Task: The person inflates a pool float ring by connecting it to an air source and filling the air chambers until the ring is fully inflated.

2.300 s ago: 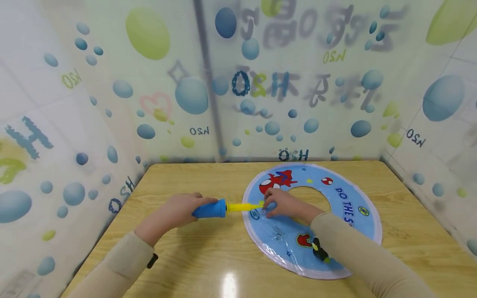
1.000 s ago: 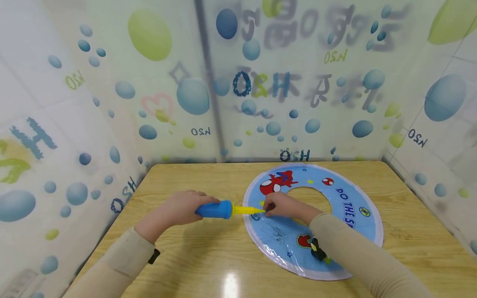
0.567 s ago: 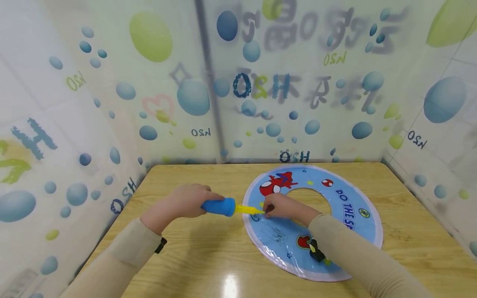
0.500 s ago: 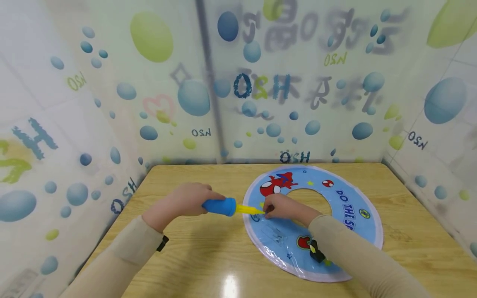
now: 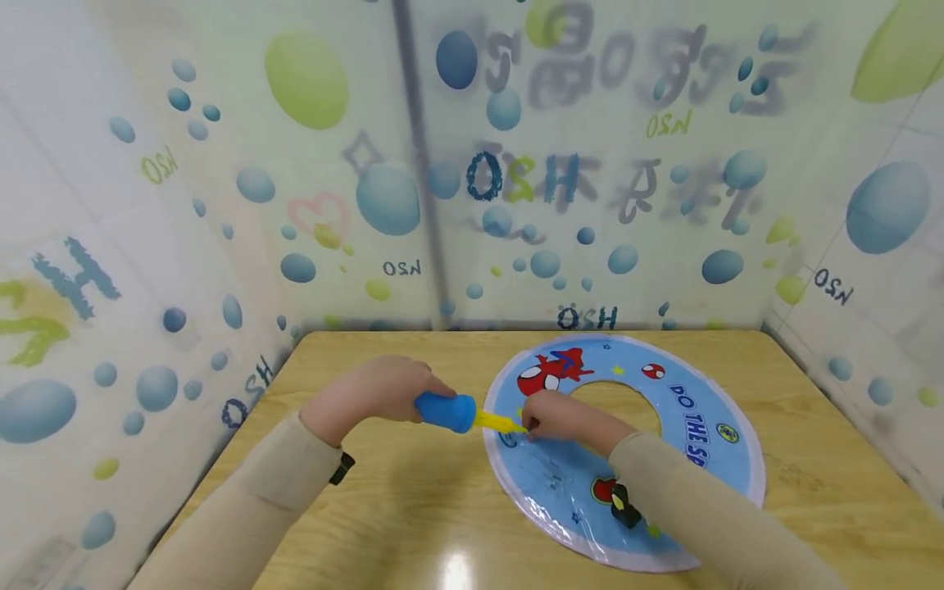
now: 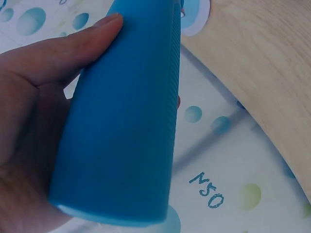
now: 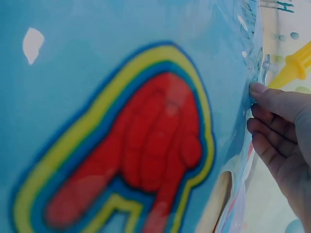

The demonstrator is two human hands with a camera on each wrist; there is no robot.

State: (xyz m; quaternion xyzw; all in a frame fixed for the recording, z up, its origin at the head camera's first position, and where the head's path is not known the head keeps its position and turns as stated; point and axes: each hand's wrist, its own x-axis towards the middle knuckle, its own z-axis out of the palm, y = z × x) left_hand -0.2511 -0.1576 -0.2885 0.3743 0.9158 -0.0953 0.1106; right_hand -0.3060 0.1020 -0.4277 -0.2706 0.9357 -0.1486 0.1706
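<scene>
A flat, light-blue swim ring (image 5: 546, 496) with cartoon prints lies on the table. My left hand (image 5: 372, 392) holds the blue barrel of a hand pump (image 5: 446, 412), thumb along its side in the left wrist view. The pump's yellow nozzle (image 5: 497, 422) points right and slightly down, over the ring's left edge. My right hand (image 5: 564, 418) pinches the ring's film at the nozzle tip. In the right wrist view, thumb and fingers grip the film beside a small clear valve (image 7: 266, 63), near the yellow nozzle (image 7: 297, 65). Whether the tip sits inside the valve is hard to tell.
The wooden table (image 5: 391, 508) stands in a corner, with bubble-printed sheeting (image 5: 487, 270) along its back and sides. Past the ring's right side the tabletop runs on to the table's right edge. A dark wrist camera (image 5: 625, 508) sits by the right sleeve.
My left hand has shifted right and up with the pump, tilting it so the nozzle slopes down to the right fingers. My right hand has gone from looser fingers to a closed pinch.
</scene>
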